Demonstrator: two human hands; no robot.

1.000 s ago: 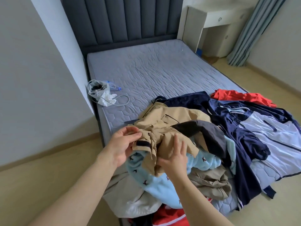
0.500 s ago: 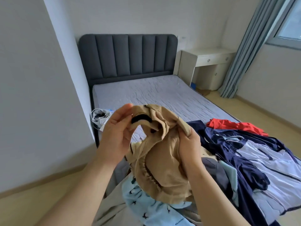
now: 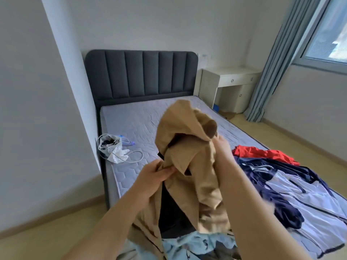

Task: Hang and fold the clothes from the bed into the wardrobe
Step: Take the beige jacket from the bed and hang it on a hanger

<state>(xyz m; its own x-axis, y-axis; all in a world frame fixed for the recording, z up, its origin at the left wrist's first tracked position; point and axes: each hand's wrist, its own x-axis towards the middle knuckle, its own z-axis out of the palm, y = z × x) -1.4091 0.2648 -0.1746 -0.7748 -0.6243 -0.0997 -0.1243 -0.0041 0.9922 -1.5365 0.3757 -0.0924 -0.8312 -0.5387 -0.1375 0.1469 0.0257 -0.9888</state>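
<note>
Holding jacket up over bed: L hand pinches an edge, R hand grips cloth higher, fingers blurred. Risk: hem trails on blue top, could snag and drag it off.

White desk, blue curtain, window, crumpled white bag

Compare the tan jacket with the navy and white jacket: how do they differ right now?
The tan jacket is held up, bunched, by the left hand and right hand; the navy and white jacket lies spread on the mattress, untouched. The tan jacket is mostly one colour; the navy and white jacket is two-tone. Neither is folded or hung.
</note>
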